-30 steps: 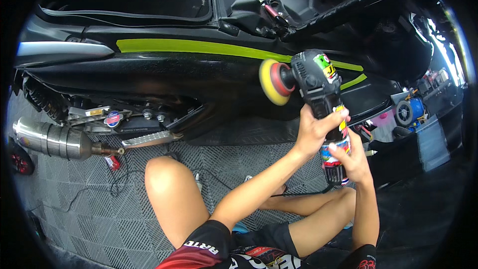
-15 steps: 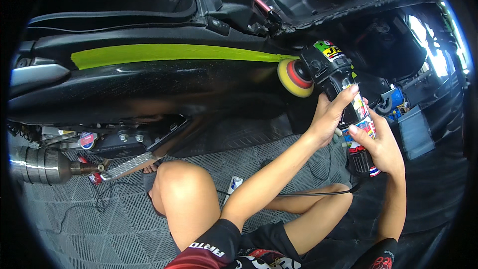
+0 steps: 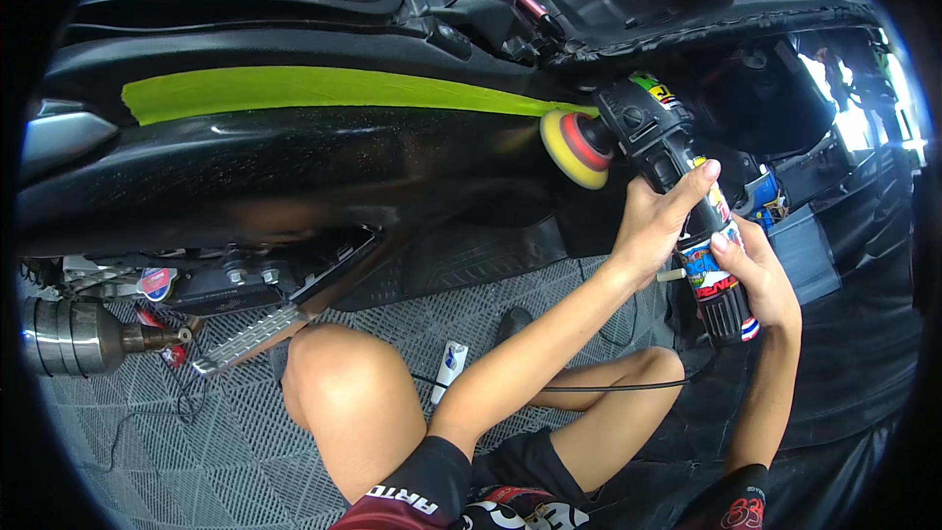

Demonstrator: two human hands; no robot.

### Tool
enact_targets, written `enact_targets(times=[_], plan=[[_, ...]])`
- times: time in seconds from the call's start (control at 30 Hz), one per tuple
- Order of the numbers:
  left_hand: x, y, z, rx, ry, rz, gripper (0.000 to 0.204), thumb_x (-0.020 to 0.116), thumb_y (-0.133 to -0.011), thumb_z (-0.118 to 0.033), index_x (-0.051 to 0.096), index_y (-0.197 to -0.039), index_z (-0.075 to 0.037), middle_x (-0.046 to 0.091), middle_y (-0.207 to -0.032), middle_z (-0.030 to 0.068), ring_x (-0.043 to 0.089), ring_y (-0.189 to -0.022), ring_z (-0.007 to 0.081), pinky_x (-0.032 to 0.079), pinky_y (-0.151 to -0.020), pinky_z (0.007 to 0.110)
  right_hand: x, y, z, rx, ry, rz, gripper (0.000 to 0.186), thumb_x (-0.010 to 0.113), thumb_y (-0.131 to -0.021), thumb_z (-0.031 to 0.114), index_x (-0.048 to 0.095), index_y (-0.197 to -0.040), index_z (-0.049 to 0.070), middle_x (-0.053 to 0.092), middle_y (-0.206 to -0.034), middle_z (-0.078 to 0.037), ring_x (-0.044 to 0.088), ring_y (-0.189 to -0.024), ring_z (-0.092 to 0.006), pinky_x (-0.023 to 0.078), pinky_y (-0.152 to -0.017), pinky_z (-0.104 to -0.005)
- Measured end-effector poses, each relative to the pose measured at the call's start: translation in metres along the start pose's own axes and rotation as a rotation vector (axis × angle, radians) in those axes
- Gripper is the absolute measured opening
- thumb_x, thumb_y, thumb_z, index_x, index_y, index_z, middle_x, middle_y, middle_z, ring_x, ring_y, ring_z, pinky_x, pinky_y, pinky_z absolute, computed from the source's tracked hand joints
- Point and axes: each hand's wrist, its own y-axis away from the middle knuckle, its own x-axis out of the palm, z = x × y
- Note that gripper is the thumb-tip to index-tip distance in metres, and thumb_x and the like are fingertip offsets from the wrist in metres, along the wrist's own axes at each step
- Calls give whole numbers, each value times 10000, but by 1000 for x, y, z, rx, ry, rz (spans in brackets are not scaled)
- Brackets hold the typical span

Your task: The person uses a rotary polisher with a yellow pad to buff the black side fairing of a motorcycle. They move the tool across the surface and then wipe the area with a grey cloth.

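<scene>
Both my hands are wrapped around a black power polisher [image 3: 669, 152] covered in colourful stickers. My left hand [image 3: 655, 221] grips it behind the head, thumb along the body. Lower down, my right hand [image 3: 758, 270] closes around the rear part. The yellow foam pad [image 3: 569, 149], with a red backing, rests at or very near the glossy black body panel [image 3: 392, 157]; whether it touches I cannot tell. A strip of yellow-green masking tape [image 3: 343, 90] runs along the panel's upper edge and ends close to the pad.
A power cord [image 3: 608, 389] trails from the polisher across my legs. On the grey grid floor mat [image 3: 235, 451] lies a white tube [image 3: 449, 371]. A metal footrest [image 3: 250, 339] and an exhaust [image 3: 78, 337] jut out at left. Black sheeting [image 3: 844, 373] drapes at right.
The polisher and both hands have shifted slightly leftward relative to the tape's end. My view has tilted a little, and the white tube shows more fully.
</scene>
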Motion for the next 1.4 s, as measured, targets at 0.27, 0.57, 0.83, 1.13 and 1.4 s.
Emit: enact_targets(times=[0.27,0.57,0.83,1.13,1.4], plan=[[8,21,-8,137,-174,-83,198,770,-946,-203,647,-998,-58,654,-885,-12,616,-794,55,504,-724,253,-4,-6,-45,20,-382,203,622,693,-922,395,532,-1310,-64,693,-933,-106,704,-697,-159,614,-569,-308],[7,100,-54,78,-638,-227,448,612,-873,-297,649,-1066,106,731,-996,229,728,-935,325,574,-878,411,107,0,-127,-43,-1480,1118,831,739,-773,343,405,-1358,-144,621,-1084,-353,717,-847,-435,623,-695,-493],[-14,98,-32,61,-684,-191,650,509,-849,-487,656,-1028,120,715,-964,244,700,-956,361,541,-893,429,98,-4,-135,-13,-1442,1037,709,733,-787,290,443,-1288,-119,651,-980,-306,718,-698,-377,611,-601,-423],[-66,21,40,-181,-507,-79,607,514,-871,-519,648,-1003,58,716,-872,214,719,-793,292,588,-780,386,74,-8,-170,-147,-1437,565,632,647,-893,304,439,-1266,-162,637,-959,-337,720,-683,-384,640,-585,-459],[-34,-9,71,-248,-177,146,564,548,-899,-507,636,-1053,28,706,-848,178,731,-768,279,601,-730,374,46,11,-163,-231,-1237,231,604,571,-983,352,415,-1312,-130,622,-949,-356,713,-654,-398,631,-554,-468]])
